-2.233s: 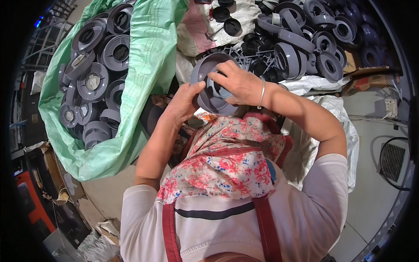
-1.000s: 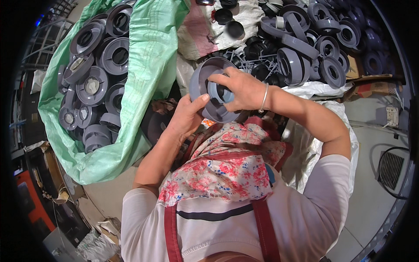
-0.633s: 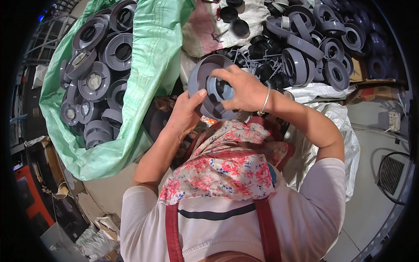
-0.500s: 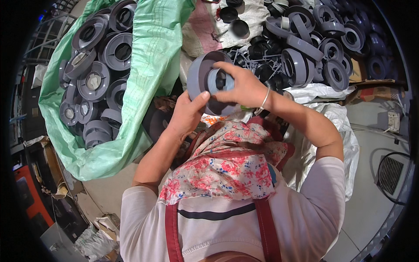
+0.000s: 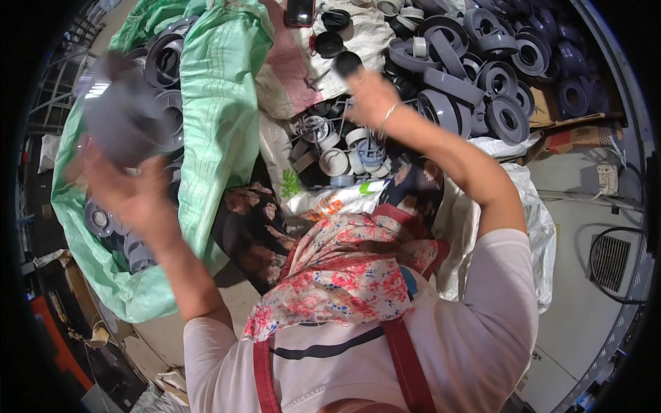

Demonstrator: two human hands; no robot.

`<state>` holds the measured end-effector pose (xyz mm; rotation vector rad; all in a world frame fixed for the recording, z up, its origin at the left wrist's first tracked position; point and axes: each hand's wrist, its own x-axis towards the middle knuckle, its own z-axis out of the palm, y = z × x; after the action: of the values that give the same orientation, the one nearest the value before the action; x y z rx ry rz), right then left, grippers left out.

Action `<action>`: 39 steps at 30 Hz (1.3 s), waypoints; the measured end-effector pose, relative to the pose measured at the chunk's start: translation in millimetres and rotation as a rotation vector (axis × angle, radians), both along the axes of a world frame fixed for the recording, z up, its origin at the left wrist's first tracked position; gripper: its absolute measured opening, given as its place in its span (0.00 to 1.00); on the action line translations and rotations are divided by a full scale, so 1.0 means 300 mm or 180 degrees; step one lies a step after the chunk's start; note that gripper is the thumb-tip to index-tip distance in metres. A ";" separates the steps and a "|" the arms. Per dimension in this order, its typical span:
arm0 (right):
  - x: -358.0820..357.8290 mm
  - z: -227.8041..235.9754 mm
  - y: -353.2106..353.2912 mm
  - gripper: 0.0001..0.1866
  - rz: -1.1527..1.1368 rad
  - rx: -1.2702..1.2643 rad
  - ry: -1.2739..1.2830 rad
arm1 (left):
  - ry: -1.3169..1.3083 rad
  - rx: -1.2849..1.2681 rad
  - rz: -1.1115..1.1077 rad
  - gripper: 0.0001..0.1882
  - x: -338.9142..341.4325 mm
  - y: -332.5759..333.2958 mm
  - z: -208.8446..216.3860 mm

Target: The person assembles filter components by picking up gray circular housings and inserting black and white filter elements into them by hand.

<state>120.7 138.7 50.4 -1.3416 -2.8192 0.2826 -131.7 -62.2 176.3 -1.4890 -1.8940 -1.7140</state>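
Note:
Over the green woven sack [image 5: 224, 103] on the left, my left hand [image 5: 134, 189] is stretched out and blurred. A smeared grey round plastic fitting [image 5: 127, 113] is at its fingertips; whether they still grip it cannot be made out. My right hand [image 5: 375, 100] reaches forward, its fingers closed at the lower edge of a black round cap [image 5: 347, 63] on the pale woven sacking. Another black cap [image 5: 328, 45] lies just beyond. Between my arms, white and grey threaded plastic rings [image 5: 334, 162] fill an open bag in my lap.
Similar grey fittings [image 5: 165, 58] fill the green sack. A large heap of grey rings [image 5: 508, 118] stands at the far right beside cardboard [image 5: 575, 148]. A phone [image 5: 299, 12] lies at the top on the sacking. A black cable [image 5: 593, 265] loops over the right-hand panel.
My hands have parted. The left went out to the left over the green sack with the grey fitting; the right left the fitting and moved forward to the black cap. The view has shifted slightly.

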 end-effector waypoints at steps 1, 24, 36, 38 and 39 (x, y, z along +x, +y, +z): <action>0.033 -0.041 0.131 0.17 -0.0182 0.0669 -0.0340 | 0.0168 0.1013 -0.0007 0.32 -0.048 0.007 0.060; 0.079 0.000 -0.288 0.41 0.0297 -0.1262 0.2262 | -0.5337 -0.1614 -0.1866 0.20 0.356 0.157 -0.520; -0.005 0.106 -0.371 0.40 0.0025 -0.1087 0.1367 | -0.4653 -0.1097 -0.2789 0.26 0.336 -0.072 -0.387; -0.003 0.127 -0.356 0.43 0.0238 -0.1207 0.1118 | -0.4775 -0.1112 -0.2761 0.27 0.347 -0.088 -0.370; 0.001 0.127 -0.362 0.42 0.0371 -0.1028 0.1090 | -0.4792 -0.1150 -0.2767 0.27 0.345 -0.094 -0.369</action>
<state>121.0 30.2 88.4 -1.0420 -2.6369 0.9083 -28.2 -90.3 65.5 -1.1809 -2.2183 -3.8315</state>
